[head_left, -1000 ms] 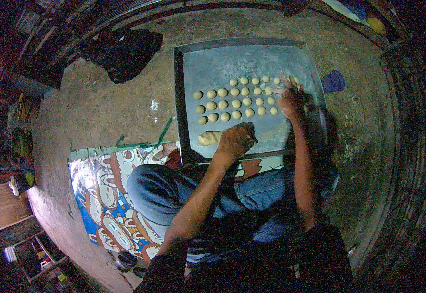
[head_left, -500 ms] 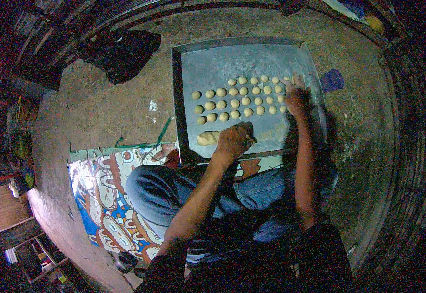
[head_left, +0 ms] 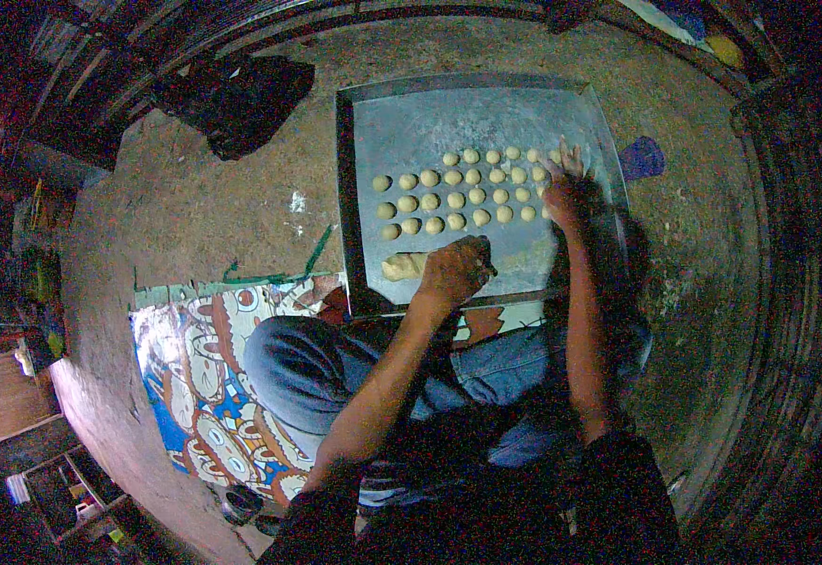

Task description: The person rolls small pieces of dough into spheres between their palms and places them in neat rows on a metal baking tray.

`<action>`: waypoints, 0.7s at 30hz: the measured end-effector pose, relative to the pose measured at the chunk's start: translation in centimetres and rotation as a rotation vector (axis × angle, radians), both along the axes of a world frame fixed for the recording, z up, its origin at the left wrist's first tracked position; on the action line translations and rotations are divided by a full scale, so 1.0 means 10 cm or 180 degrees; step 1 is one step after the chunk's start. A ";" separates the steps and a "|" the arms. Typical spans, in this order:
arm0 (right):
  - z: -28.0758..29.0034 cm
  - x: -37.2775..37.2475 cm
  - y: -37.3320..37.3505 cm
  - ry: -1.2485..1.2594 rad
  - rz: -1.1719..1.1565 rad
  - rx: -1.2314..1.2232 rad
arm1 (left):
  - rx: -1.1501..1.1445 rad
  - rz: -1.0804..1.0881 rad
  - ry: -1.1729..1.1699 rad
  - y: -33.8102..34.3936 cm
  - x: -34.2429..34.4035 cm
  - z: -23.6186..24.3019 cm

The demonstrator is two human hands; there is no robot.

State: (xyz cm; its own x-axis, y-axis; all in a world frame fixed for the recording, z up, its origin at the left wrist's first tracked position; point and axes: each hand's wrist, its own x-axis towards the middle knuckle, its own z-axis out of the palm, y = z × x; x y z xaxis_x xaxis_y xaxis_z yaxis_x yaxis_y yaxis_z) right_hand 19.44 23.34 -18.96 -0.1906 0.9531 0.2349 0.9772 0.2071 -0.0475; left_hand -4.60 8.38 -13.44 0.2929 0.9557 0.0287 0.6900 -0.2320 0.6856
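Rows of small round dough balls (head_left: 455,200) sit on a large grey metal tray (head_left: 411,118) in front of me. A thick roll of pale dough (head_left: 403,266) lies near the tray's front edge. Directly right of this roll, my left hand (head_left: 453,271) is closed with its fingers curled; whatever is in them is hidden. At the right end of the rows, my right hand (head_left: 567,193) reaches over the tray with fingers spread, beside the last balls and partly covering them.
A black plastic bag (head_left: 241,108) lies on the concrete floor beyond the tray's left side. Close to the tray's right rim is a purple cup-like object (head_left: 642,157). My jeans-clad legs (head_left: 326,363) border the tray's front, above a cartoon-patterned mat (head_left: 213,386).
My right hand's fingers have spread apart above the last balls, and the hand has shifted slightly. My left hand has stayed almost in place beside the dough roll.
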 end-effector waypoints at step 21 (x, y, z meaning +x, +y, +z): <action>0.32 0.00 -0.02 -0.0343 -0.0443 -0.0637 | -0.0338 -0.0118 0.0233 0.03 -0.01 -0.11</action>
